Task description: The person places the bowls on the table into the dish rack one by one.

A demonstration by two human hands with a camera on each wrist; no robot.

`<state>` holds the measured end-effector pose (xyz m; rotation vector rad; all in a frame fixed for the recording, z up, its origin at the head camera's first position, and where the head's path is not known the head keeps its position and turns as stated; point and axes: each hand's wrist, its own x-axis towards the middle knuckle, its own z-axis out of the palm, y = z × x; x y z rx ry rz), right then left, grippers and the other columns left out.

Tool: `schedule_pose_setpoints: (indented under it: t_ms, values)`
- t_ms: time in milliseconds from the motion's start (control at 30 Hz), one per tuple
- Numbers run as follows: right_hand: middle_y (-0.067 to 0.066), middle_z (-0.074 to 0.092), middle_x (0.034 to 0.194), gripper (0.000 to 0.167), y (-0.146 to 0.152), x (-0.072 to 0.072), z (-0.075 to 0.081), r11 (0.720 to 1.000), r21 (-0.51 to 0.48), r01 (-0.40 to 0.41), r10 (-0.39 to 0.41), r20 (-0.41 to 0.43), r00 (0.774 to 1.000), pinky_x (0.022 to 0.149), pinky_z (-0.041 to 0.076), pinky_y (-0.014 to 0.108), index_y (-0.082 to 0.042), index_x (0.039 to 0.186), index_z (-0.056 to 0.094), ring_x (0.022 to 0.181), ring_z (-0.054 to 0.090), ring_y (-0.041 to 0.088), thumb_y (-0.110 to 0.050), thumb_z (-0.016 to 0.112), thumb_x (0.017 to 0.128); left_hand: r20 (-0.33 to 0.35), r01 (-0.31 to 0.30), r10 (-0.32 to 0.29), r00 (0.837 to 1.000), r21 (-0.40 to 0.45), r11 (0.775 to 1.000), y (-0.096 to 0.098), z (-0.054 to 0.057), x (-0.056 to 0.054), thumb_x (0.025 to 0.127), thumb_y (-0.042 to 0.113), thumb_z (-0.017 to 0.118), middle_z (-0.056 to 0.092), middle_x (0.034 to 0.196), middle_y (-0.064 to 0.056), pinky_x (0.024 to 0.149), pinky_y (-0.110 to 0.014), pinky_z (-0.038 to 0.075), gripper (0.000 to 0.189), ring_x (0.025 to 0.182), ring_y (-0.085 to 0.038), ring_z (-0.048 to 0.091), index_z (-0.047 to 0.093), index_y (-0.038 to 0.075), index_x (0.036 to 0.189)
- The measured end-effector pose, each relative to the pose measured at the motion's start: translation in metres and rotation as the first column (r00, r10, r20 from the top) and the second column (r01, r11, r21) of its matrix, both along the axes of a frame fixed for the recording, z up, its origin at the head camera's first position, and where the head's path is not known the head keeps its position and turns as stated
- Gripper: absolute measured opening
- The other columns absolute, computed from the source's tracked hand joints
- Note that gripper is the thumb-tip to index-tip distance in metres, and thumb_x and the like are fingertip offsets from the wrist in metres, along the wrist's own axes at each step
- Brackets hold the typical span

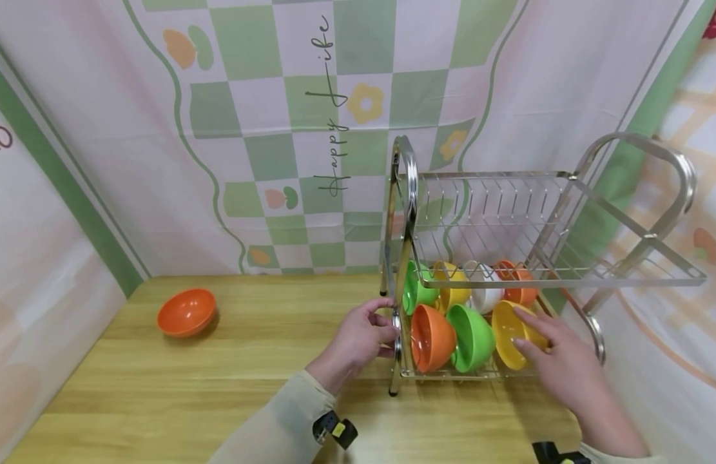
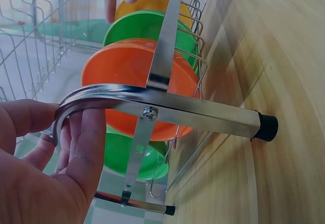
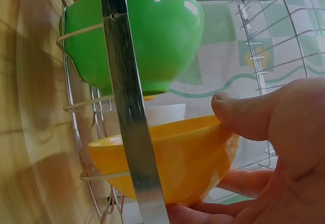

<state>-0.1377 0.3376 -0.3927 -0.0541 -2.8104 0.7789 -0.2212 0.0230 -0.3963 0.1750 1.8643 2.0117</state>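
Note:
My left hand (image 1: 358, 338) grips the curved metal side frame of a two-tier dish rack (image 2: 117, 94), thumb on one side and fingers on the other. In the lower tier, my right hand (image 1: 569, 361) holds a yellow bowl (image 3: 188, 158), its thumb at the rim and its fingers around the outer wall. The bowl stands tilted on its edge behind the rack's front bar. Beside it in the front row stand a green bowl (image 1: 474, 338) and an orange bowl (image 1: 435, 338), also on edge.
Behind them in the lower tier are another green bowl (image 1: 418, 290), a yellow one (image 1: 452, 290), a white one (image 1: 484, 293) and an orange one (image 1: 520, 287). Another orange bowl (image 1: 186, 312) sits upright at the left of the wooden table (image 1: 247, 380). A printed curtain (image 1: 247, 154) hangs behind.

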Motion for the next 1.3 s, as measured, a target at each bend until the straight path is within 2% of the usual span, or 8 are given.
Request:
schedule_pose_setpoints:
  t_ms: [333,767,1067,1300]
  values:
    - [0.034,0.023,0.154,0.064,-0.01,-0.003,-0.003,1.0,0.015,-0.028,0.027,0.064,0.998,0.094,0.02,0.084,-0.018,0.156,0.034,0.13,0.025,0.065,-0.04,0.058,0.101,0.002,0.003,-0.003,1.0,0.003,1.0,0.0,-0.002,0.0,0.087,-0.012,0.065,0.059,0.098,-0.013,0.066,-0.038,0.062,0.053,0.079,-0.027,0.064,0.062,0.018,0.13]
    - [0.034,0.026,0.153,0.063,-0.014,-0.004,0.003,0.998,0.001,-0.059,0.059,0.074,0.996,0.095,0.022,0.082,-0.018,0.158,0.03,0.13,0.026,0.063,-0.033,0.056,0.102,0.016,-0.002,0.002,1.0,0.001,1.0,0.0,-0.001,0.0,0.087,-0.011,0.065,0.059,0.098,-0.013,0.066,-0.038,0.062,0.053,0.079,-0.027,0.063,0.062,0.019,0.13]
    - [0.028,0.015,0.159,0.081,-0.016,-0.001,0.004,0.998,-0.055,-0.036,0.042,0.111,0.993,0.095,0.021,0.082,-0.015,0.161,0.01,0.132,0.021,0.063,-0.05,0.051,0.101,0.01,-0.003,0.003,1.0,-0.005,1.0,0.0,-0.001,0.001,0.087,-0.01,0.066,0.059,0.096,-0.013,0.065,-0.038,0.062,0.052,0.077,-0.026,0.063,0.063,0.019,0.13]
    - [0.024,0.014,0.16,0.082,-0.015,-0.001,0.008,0.998,-0.064,-0.021,0.028,0.113,0.993,0.092,0.024,0.084,-0.014,0.16,0.01,0.13,0.023,0.065,-0.051,0.052,0.101,0.005,0.003,-0.003,1.0,0.002,1.0,0.0,0.0,0.0,0.087,-0.011,0.065,0.059,0.095,-0.013,0.065,-0.038,0.062,0.051,0.076,-0.026,0.063,0.063,0.018,0.129]
